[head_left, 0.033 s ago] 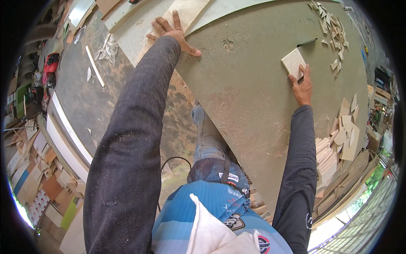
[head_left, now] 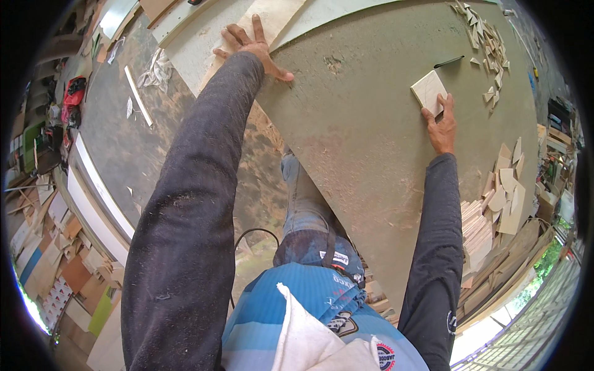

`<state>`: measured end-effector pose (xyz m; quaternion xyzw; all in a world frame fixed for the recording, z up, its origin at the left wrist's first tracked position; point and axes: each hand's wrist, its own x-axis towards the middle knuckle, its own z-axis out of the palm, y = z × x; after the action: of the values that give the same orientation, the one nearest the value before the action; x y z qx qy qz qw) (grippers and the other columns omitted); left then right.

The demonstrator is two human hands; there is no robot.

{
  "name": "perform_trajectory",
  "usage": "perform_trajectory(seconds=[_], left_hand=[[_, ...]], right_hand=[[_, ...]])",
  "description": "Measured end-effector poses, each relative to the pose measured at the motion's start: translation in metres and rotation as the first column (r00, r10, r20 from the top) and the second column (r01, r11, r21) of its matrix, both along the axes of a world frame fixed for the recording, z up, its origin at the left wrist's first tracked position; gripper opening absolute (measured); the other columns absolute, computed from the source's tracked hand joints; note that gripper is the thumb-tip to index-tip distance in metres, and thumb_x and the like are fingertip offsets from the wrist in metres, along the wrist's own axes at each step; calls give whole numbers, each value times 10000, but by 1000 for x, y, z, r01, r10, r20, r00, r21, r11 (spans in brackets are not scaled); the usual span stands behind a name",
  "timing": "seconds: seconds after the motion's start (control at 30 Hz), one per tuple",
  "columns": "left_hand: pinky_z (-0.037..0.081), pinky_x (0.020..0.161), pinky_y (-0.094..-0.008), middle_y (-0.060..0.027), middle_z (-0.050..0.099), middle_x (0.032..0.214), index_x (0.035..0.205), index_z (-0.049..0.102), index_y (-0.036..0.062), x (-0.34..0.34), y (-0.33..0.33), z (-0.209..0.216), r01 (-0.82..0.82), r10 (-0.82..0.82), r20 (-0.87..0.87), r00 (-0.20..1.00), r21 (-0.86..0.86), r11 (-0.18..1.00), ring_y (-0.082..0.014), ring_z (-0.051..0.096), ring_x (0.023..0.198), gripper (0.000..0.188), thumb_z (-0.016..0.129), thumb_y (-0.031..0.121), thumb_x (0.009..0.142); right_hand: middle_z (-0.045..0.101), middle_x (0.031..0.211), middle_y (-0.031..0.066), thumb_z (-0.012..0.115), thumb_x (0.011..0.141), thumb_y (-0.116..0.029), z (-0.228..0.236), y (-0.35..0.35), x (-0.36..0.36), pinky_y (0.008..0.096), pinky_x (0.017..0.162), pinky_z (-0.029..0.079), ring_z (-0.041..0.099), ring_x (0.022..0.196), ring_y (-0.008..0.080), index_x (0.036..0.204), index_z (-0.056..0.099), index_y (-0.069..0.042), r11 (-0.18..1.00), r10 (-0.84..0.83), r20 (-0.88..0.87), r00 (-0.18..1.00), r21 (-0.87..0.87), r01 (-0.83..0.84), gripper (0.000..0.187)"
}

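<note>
With fingers spread, my left hand (head_left: 252, 49) lies flat at the far left, over a pale wooden board (head_left: 272, 15). Its thumb reaches onto the greenish tabletop (head_left: 352, 117). My right hand (head_left: 442, 128) grips the near edge of a small pale square wood piece (head_left: 427, 88) between thumb and fingers. Faint lines show on that piece, and it rests on the tabletop. Just beyond it lies a thin dark strip (head_left: 449, 62), whose kind I cannot make out.
Small triangular wood offcuts (head_left: 489, 52) are scattered at the far right. Nearer, stacked thin wood pieces (head_left: 476, 229) and loose offcuts (head_left: 508, 185) lie beside my right arm. On the floor at left are a white strip (head_left: 138, 97) and a crumpled plastic bag (head_left: 158, 69). A black cable (head_left: 257, 230) loops near my leg.
</note>
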<state>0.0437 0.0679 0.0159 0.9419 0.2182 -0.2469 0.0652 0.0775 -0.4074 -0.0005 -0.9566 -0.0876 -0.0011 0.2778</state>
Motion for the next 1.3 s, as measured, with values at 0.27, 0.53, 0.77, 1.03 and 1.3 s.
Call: perform_trajectory(seconds=[0.27,0.53,0.77,1.03,1.3], left_hand=[[45,1053,-832,-461,-190,1543,1547,-306,156,1,1,1,29,-29,0,1000,-9,1000,-580,-215,1457,1717,900,738,472],[71,1035,-844,-477,-253,1510,1467,-424,138,4,2,5,-25,22,-56,998,-49,998,-553,-267,1452,1816,957,671,415],[52,1101,-789,-456,-235,1534,1472,-419,130,13,-6,15,-63,60,-130,990,-18,998,-508,-251,1479,1814,979,611,420],[63,1120,-775,-449,-242,1534,1473,-418,138,12,-6,13,-72,72,-162,984,7,997,-492,-237,1490,1788,974,597,449],[61,1126,-765,-411,-251,1557,1476,-420,179,12,-7,16,-81,83,-172,982,19,997,-466,-249,1497,1789,973,617,443]], right_hand=[[330,1597,247,768,877,-299,-3,0,-7,444,1228,267,285,1501,394,1419,535,-39,998,9,31,999,-58,-7,644],[334,1579,280,786,849,-247,5,1,-4,442,1228,277,279,1496,415,1404,539,-8,993,-97,46,994,-67,100,653],[350,1569,261,785,842,-294,12,3,5,443,1218,298,289,1483,415,1401,549,-40,983,-152,9,988,-99,152,658],[350,1568,259,768,852,-320,15,7,7,445,1213,306,302,1473,414,1404,548,-47,985,-136,-8,991,-112,134,654],[342,1574,249,776,850,-310,19,17,5,440,1214,305,284,1479,395,1400,550,-41,982,-167,-27,986,-99,164,653]])
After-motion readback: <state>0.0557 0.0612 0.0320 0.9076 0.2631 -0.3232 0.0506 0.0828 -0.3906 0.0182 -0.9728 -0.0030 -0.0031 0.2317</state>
